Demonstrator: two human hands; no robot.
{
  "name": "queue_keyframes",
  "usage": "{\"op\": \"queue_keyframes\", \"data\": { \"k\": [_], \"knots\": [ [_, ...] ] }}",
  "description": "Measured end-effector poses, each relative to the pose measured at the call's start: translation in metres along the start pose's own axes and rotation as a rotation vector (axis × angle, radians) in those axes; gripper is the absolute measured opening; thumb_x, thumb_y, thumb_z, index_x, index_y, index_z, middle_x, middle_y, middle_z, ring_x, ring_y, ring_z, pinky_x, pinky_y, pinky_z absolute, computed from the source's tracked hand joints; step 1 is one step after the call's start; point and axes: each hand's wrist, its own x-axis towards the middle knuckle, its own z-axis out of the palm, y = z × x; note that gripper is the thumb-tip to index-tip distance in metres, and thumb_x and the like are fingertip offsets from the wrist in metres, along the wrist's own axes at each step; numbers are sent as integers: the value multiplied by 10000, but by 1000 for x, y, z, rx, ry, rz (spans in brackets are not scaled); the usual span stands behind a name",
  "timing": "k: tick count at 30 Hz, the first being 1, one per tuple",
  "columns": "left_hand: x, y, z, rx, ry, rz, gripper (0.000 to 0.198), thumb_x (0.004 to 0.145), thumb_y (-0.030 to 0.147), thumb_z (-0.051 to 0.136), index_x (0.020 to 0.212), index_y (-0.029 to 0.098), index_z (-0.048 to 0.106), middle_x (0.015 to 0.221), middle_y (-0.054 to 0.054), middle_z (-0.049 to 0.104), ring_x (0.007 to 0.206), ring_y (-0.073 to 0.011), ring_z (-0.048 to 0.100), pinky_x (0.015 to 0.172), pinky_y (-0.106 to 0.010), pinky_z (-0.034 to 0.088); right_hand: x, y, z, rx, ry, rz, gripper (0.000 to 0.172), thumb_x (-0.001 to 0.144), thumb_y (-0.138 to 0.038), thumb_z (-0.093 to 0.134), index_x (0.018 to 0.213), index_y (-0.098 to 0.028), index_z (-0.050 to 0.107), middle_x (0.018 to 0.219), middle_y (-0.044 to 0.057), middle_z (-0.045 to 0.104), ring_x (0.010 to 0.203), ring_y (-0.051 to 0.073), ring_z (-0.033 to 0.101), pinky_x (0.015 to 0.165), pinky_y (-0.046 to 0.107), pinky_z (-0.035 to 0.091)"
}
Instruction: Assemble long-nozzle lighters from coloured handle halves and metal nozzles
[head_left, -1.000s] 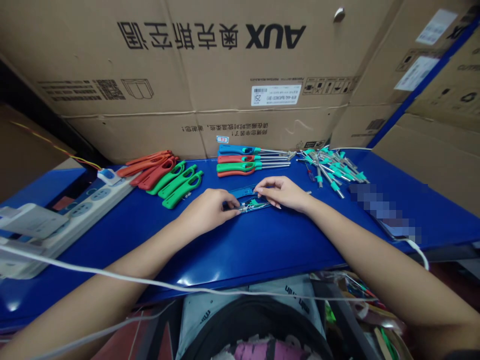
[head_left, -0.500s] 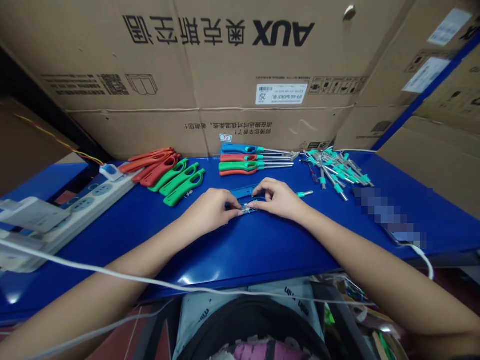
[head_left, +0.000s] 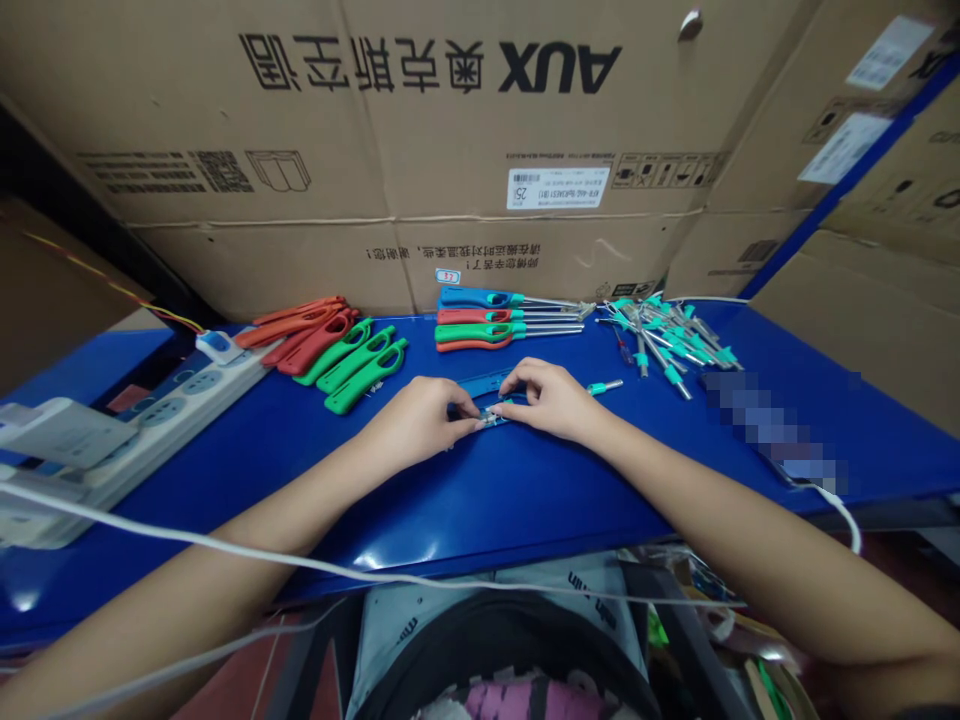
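Note:
Both hands meet at the middle of the blue table over a blue plastic handle shell lying flat. My left hand pinches the shell's near end, fingers closed. My right hand curls over a thin metal rod with a teal collar that sticks out to the right, pressing it into the shell. Small metal parts show between the fingertips.
Red and green handle shells lie at back left. Finished long-nosed tools lie stacked behind my hands. A heap of teal-collared rods sits at back right. A power strip and white cable lie left. Cardboard boxes wall the back.
My right hand slid a little left along the rod toward my left hand, so more of the teal-collared rod tip shows on its right. The left hand has barely moved.

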Motion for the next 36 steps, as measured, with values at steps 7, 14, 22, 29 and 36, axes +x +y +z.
{"op": "queue_keyframes", "data": {
  "k": [7, 14, 22, 29, 36],
  "knots": [
    [-1, 3, -1, 46, -18, -20, 105, 837, 268, 670, 848, 209, 757, 680, -22, 728, 569, -182, 666, 592, -255, 461, 0, 2, 1, 7, -4, 5, 223, 731, -331, 818, 833, -165, 709, 852, 14, 613, 575, 74, 442, 594, 248, 380],
    [-1, 5, -3, 68, -36, -26, 95, 852, 235, 657, 861, 197, 743, 767, -26, 745, 566, -161, 660, 590, -243, 460, 0, 2, 1, 9, 4, -14, 210, 737, -312, 815, 838, -160, 710, 842, 7, 601, 569, 66, 428, 595, 241, 380],
    [-2, 9, -2, 116, -60, -59, 103, 876, 220, 633, 907, 169, 717, 919, -46, 742, 602, -140, 660, 625, -241, 478, -1, 1, 2, 2, 19, -17, 208, 735, -302, 820, 846, -158, 718, 850, 6, 609, 560, 62, 393, 580, 237, 351],
    [-2, 9, 0, 106, -49, -52, 92, 875, 202, 633, 903, 168, 714, 910, -42, 739, 596, -137, 652, 637, -248, 483, -1, 2, 0, 97, 13, 34, 216, 721, -290, 821, 856, -155, 720, 859, -1, 595, 514, 42, 359, 531, 234, 331],
    [-2, 7, 0, 147, -16, -9, 84, 856, 219, 676, 867, 187, 753, 871, -41, 737, 704, -170, 667, 680, -258, 468, -2, 2, 0, 73, -14, -22, 194, 753, -294, 798, 874, -166, 717, 893, 9, 596, 527, 47, 365, 534, 233, 336]
  ]
}}
